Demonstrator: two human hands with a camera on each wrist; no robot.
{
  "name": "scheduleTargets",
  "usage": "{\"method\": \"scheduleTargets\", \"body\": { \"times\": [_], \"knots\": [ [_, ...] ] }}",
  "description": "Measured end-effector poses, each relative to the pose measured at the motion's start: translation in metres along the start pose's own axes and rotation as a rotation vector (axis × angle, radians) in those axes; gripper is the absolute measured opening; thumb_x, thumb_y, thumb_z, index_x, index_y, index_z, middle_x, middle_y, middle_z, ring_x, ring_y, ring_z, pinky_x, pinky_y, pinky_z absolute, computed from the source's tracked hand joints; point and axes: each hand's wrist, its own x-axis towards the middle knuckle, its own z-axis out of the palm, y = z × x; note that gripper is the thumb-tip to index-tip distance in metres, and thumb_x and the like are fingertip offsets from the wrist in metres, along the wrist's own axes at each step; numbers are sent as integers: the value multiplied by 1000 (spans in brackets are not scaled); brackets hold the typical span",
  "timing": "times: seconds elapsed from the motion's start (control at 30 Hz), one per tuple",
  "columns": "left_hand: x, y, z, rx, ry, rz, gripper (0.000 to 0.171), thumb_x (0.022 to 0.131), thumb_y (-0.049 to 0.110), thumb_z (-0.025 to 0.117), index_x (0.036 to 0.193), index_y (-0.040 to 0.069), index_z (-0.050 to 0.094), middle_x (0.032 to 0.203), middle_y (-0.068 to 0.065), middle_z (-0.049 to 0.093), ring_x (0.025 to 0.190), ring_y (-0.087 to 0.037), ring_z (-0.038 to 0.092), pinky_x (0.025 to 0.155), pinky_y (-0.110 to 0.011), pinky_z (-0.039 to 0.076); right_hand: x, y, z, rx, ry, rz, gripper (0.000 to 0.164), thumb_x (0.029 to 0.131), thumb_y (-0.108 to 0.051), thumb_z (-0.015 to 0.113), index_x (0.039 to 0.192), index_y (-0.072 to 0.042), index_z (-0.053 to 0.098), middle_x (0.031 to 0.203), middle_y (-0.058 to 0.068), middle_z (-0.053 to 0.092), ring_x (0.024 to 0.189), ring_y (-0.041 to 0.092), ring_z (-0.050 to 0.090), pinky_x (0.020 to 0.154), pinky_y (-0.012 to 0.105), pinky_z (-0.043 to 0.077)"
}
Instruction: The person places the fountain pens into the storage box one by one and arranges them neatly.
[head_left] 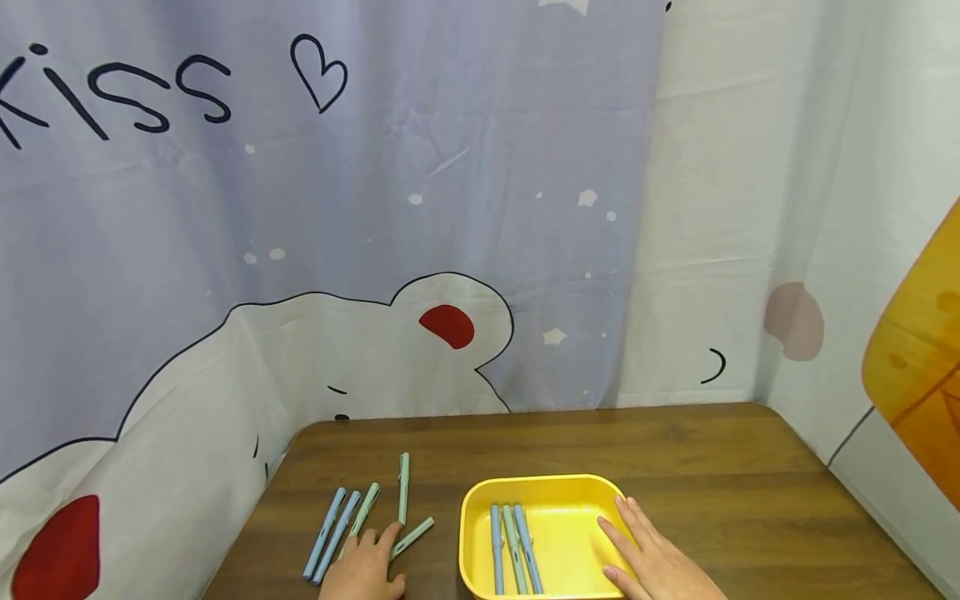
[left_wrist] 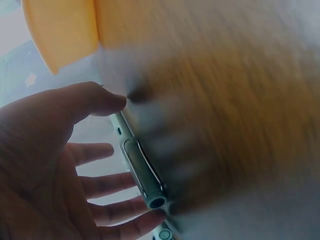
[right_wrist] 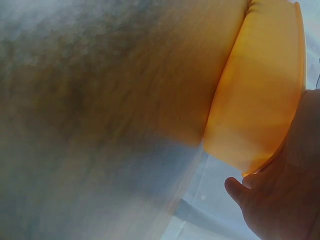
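Eight pens appear on a brown wooden surface [head_left: 720, 475], five loose and three in a yellow tray [head_left: 468, 508]. The surface's far edge meets a printed curtain [head_left: 555, 250]; its left edge slants past the loose pens, and its right edge runs well apart from the tray. Wood grain extends broadly behind the tray and to its right; a narrower strip separates the tray's left wall from the loose pens.

The left hand [head_left: 363, 571] lies among three green pens: one upper-left pen [head_left: 368, 502] passing beside the fingers, one far pen [head_left: 404, 487] ending just beyond the fingertips, and one slanting pen [head_left: 414, 536] pointing toward the tray. Two blue pens [head_left: 326, 532] lie farther left, near each other. In the left wrist view, thumb and fingers stand apart beside a green pen; whether they press on it cannot be told.

The right hand [head_left: 656, 562] rests across the tray's right rim, fingers extended and spread over the interior. Inside, toward the left wall, lie a blue pen [head_left: 497, 554], a green pen [head_left: 512, 550] and a second blue pen [head_left: 528, 550]. The hands are well apart, the tray's interior between them.
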Motion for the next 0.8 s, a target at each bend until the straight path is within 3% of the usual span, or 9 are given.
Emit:
{"method": "scheduleTargets", "body": {
  "times": [0.2, 0.43, 0.67, 0.8],
  "knots": [
    [-2, 2, -1, 12, 12, 16, 61, 78, 28, 82, 133, 9, 62, 104, -10, 62, 88, -32, 54, 60, -47, 50, 0, -1, -1, 10, -1, 12, 58, 98, -43, 64, 147, -14, 54, 155, 19, 45, 150, -4, -11, 91, 48, 57],
    [-2, 5, -1, -6, 6, 50, 56, 77, 20, 79, 129, 8, 65, 103, -9, 60, 84, -29, 50, 60, -48, 48, -1, -3, -2, 18, -27, 19, 57, 99, -43, 63, 146, -13, 55, 154, 21, 45, 147, -7, -17, 88, 51, 57],
    [1, 11, -2, -85, -58, 73, 59, 74, 6, 71, 133, 10, 64, 123, -16, 60, 88, -32, 49, 55, -47, 42, -1, -2, 0, 33, -20, 21, 57, 99, -42, 63, 147, -13, 55, 154, 22, 44, 148, -7, -16, 87, 50, 57],
    [5, 15, -1, -89, -81, 89, 61, 73, 0, 69, 133, 11, 65, 127, -17, 58, 94, -36, 53, 59, -50, 46, -1, -2, 0, 28, -18, 22, 57, 99, -42, 64, 147, -13, 55, 154, 21, 44, 148, -7, -16, 87, 50, 57]
  ]
}}
